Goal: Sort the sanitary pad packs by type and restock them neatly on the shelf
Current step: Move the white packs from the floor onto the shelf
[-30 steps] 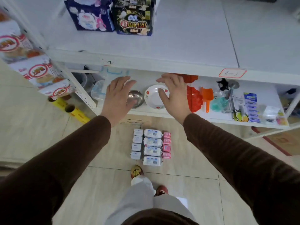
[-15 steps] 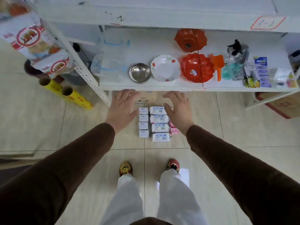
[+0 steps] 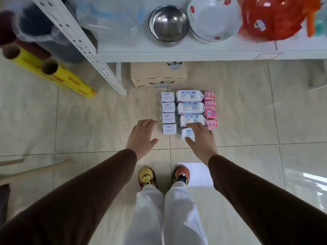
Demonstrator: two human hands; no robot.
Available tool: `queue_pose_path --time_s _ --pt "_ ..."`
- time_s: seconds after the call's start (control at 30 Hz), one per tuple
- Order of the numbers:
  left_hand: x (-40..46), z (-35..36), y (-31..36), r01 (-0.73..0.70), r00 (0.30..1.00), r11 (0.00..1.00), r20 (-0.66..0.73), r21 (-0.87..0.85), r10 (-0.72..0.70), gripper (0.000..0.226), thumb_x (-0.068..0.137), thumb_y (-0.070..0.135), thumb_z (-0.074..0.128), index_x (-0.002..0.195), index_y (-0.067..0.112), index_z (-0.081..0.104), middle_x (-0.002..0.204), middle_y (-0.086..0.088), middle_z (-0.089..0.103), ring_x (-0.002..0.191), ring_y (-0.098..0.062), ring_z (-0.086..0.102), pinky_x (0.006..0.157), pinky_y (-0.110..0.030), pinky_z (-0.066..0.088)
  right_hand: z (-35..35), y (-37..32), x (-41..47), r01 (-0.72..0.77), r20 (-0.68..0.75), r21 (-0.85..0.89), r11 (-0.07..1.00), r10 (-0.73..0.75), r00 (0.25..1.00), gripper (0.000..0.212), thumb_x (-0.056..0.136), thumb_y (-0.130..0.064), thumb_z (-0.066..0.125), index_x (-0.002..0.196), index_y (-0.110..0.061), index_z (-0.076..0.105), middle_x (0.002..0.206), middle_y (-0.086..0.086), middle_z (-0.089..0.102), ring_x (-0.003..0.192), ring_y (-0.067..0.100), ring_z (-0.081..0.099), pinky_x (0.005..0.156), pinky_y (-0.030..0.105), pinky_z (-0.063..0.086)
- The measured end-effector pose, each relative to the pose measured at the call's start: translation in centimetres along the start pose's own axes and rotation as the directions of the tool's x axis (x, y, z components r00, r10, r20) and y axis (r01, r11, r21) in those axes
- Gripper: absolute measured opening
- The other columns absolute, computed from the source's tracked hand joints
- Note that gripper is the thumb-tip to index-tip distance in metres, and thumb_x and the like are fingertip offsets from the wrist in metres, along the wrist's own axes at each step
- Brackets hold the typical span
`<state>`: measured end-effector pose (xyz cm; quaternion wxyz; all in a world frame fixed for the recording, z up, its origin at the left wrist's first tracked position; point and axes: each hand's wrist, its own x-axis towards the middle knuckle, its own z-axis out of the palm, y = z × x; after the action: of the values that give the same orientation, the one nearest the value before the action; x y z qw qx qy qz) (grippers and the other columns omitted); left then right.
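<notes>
Sanitary pad packs lie on the tiled floor in three columns: small white packs marked ABC [image 3: 168,113] on the left, larger white-and-blue packs [image 3: 190,107] in the middle, small pink packs [image 3: 209,107] on the right. My right hand [image 3: 200,138] hovers over the nearest white-and-blue pack [image 3: 187,133], fingers spread and straight, covering part of it. Whether it touches the pack I cannot tell. My left hand [image 3: 142,137] is open and empty, just left of the nearest ABC pack [image 3: 169,129]. The white shelf [image 3: 177,54] stands beyond the packs.
The low shelf board carries a steel bowl [image 3: 169,23], a white flowered bowl [image 3: 213,18] and orange plastic ware [image 3: 272,18]. A cardboard box [image 3: 158,75] sits under it. Yellow film rolls [image 3: 53,73] lie left of the perforated shelf post [image 3: 92,55]. My shoes [image 3: 163,177] stand just before the packs.
My view has dropped from the upper shelves to the floor. Both hands have come down from shelf height to the packs, the right one now over the nearest white-and-blue pack.
</notes>
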<state>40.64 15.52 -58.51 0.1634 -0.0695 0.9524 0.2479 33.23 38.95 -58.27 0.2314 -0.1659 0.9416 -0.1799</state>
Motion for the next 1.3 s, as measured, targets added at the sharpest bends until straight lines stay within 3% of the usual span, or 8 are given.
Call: queue_pose_path --time_s 0.37,0.57,0.87,1.1,1.3 --pt "9.5 17.0 -8.9 0.067 0.997 0.997 0.038 -0.036 -0.065 0.061 0.088 0.025 0.067 0.143 0.020 0.041 0.145 0.006 0.042 0.130 -0.020 0.038 0.105 -0.037 0.039 17.1 8.1 9.5 0.058 0.153 -0.111 0.992 -0.040 0.987 0.057 0.087 -0.031 0.069 0.138 -0.022 0.046 0.133 -0.001 0.050 0.121 0.023 0.048 0.103 0.039 0.036" --pt "15.1 22.4 -11.3 0.012 0.999 1.000 0.031 0.005 -0.012 0.059 0.088 0.022 0.066 0.141 0.017 0.042 0.144 0.002 0.043 0.127 -0.023 0.042 0.101 -0.040 0.042 23.7 10.5 14.2 0.093 0.181 -0.123 0.988 -0.070 0.981 0.065 0.086 -0.022 0.072 0.143 -0.016 0.041 0.142 0.002 0.042 0.129 0.024 0.042 0.104 0.040 0.044" --pt "22.2 27.2 -12.6 -0.110 0.992 0.980 0.077 0.169 0.098 0.058 0.090 0.016 0.063 0.144 0.022 0.043 0.141 -0.004 0.042 0.122 -0.027 0.042 0.097 -0.041 0.045 30.1 12.7 16.9 0.088 0.113 -0.253 0.963 -0.060 0.992 0.067 0.082 -0.013 0.074 0.139 -0.014 0.039 0.135 0.006 0.042 0.119 0.025 0.047 0.092 0.037 0.054" --pt "23.4 28.2 -14.0 -0.174 0.984 0.936 0.079 0.305 0.158 0.052 0.090 0.019 0.062 0.140 0.022 0.048 0.134 -0.006 0.043 0.115 -0.030 0.043 0.090 -0.044 0.047 31.4 13.3 17.5 0.197 0.056 -0.336 0.921 -0.189 0.980 0.058 0.075 -0.015 0.078 0.127 -0.012 0.052 0.123 0.007 0.048 0.106 0.024 0.049 0.093 0.036 0.050" --pt "23.2 29.1 -14.7 -0.167 0.983 0.956 0.112 0.241 0.144 0.050 0.083 0.029 0.073 0.125 0.016 0.049 0.135 -0.007 0.047 0.115 -0.031 0.047 0.081 -0.044 0.049 33.2 12.9 17.0 0.257 0.086 -0.341 0.904 -0.242 0.966 0.053 0.067 -0.017 0.083 0.112 -0.011 0.056 0.101 0.008 0.060 0.090 0.025 0.054 0.083 0.036 0.049"
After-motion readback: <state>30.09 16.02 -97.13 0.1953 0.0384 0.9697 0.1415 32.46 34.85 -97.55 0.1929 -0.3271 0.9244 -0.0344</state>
